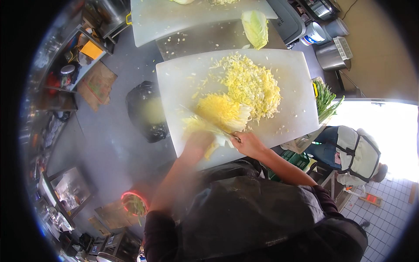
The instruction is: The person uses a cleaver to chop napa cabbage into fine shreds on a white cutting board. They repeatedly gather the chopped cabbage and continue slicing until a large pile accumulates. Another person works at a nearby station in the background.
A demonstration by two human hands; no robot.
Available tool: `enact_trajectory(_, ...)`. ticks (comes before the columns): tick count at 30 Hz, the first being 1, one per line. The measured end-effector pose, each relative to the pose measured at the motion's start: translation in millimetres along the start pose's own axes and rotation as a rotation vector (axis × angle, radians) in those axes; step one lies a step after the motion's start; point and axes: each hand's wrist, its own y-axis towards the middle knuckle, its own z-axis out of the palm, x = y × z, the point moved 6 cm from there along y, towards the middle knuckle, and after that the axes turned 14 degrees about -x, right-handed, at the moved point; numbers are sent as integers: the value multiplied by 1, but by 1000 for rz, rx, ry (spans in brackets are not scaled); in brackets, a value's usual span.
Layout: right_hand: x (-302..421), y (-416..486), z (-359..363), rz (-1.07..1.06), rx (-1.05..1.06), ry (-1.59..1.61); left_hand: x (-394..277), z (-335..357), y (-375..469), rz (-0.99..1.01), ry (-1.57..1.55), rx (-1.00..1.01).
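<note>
A large white cutting board (183, 75) lies before me. My right hand (247, 143) grips the handle of a kitchen knife (212, 121), whose blade points to the upper left. The blade stands between a shredded yellow mound of napa cabbage (218, 109) and an uncut piece of napa cabbage (199, 125). Over that piece, near the board's front left, my left hand (198, 144) holds on; motion blur hides its fingers. Beyond the blade spreads a heap of chopped napa cabbage (253, 85).
A whole napa cabbage (255, 29) lies beyond the board, beside a second cutting board (196, 16). Left of my board is a black plastic bag (144, 111). At right are leafy greens (324, 100), a crate (299, 142) and a bent-over person (355, 152). A red-rimmed bucket (134, 203) stands lower left.
</note>
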Motion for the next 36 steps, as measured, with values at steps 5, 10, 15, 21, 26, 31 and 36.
enact_trajectory(5,2,2,3,-7,69,-132,0,4,-7,-187,89,98)
enact_trajectory(10,4,1,3,-12,74,-123,2,5,-12,-208,10,-35)
enact_trajectory(15,3,-8,8,9,83,-110,5,9,-8,-181,-4,19)
enact_trajectory(21,7,-4,10,-18,25,-135,-8,-4,-6,-139,107,8)
enact_trajectory(26,11,-9,12,-29,85,-183,-5,0,-18,-283,75,40)
enact_trajectory(31,10,-11,17,5,90,-135,6,1,-22,-286,-80,-83)
enact_trajectory(36,14,-12,22,-25,115,-186,-1,1,-25,-134,24,-88)
